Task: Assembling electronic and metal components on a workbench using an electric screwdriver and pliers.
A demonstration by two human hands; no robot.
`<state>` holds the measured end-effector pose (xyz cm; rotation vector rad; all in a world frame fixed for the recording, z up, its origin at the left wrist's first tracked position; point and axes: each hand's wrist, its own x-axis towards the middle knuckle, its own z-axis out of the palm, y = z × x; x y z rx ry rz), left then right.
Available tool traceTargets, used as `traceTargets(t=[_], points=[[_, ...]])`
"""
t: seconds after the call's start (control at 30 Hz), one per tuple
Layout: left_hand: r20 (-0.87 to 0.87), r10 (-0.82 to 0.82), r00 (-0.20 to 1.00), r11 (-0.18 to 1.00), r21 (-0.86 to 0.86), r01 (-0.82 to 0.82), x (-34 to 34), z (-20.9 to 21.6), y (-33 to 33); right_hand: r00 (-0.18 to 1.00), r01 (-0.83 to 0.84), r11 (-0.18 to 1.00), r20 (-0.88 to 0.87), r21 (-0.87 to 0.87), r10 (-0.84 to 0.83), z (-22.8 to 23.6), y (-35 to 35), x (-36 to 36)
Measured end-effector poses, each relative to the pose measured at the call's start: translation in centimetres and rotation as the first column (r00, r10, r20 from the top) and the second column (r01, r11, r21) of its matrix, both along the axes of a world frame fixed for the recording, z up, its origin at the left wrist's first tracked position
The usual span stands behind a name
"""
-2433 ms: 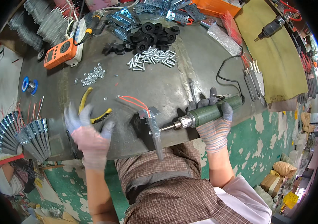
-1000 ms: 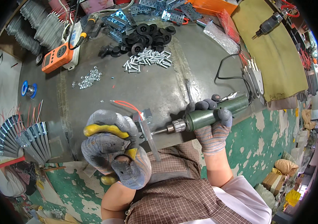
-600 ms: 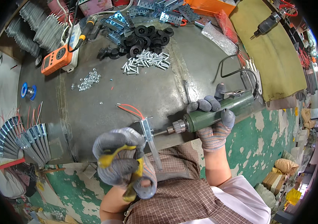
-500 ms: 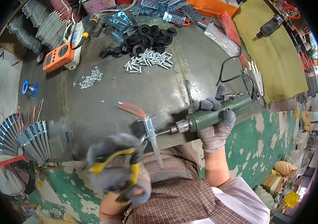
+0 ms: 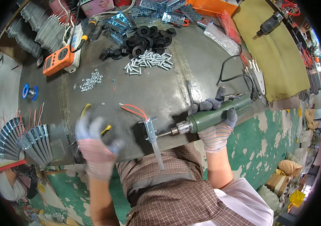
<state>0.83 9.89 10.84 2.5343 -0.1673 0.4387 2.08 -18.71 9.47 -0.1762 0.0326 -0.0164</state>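
My right hand [image 5: 217, 124], in a striped grey glove, is wrapped round a green electric screwdriver [image 5: 220, 116] pointing left. Its bit meets the side of a small metal bracket [image 5: 151, 130] at the table's front edge. From the bracket a flat grey strip [image 5: 158, 156] reaches down over my apron, and red wires [image 5: 134, 109] stick out at its far end. Left of the bracket is my gloved left hand [image 5: 96, 145], blurred by motion. Its fingers are round pliers with yellow handles [image 5: 106, 130]; the jaws are hard to make out.
Loose nuts [image 5: 91, 81], a pile of screws [image 5: 149, 62] and black round knobs [image 5: 141, 39] lie farther back. Wired strips [image 5: 36, 141] fan out at left, near a solder spool [image 5: 30, 91]. An orange meter [image 5: 59, 59] stands back left; another screwdriver [image 5: 269, 25] hangs at right.
My left hand has swung away from the bracket, left and farther over the table, with the pliers. The right hand and green screwdriver have stayed nearly in place at the bracket.
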Motion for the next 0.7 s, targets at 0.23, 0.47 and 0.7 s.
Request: traceTargets(t=[0.23, 0.47, 0.7], points=[[-0.446, -0.245, 0.861, 0.729, -0.67, -0.14, -4.2, 0.1, -6.7, 0.999, 0.033, 0.993, -0.036, -0.114, -0.037, 1.6, 0.5, -0.5], [-0.358, -0.344, 0.868, 0.432, -0.881, -0.192, -4.4, -0.7, -5.7, 0.988, 0.117, 0.953, -0.068, -0.279, -0.141, 1.6, 0.3, -1.2], [-0.369, -0.347, 0.862, 0.38, -0.896, -0.23, -4.4, -0.8, -5.9, 0.965, 0.134, 0.956, -0.184, -0.261, -0.186, 1.3, 0.8, -0.9]])
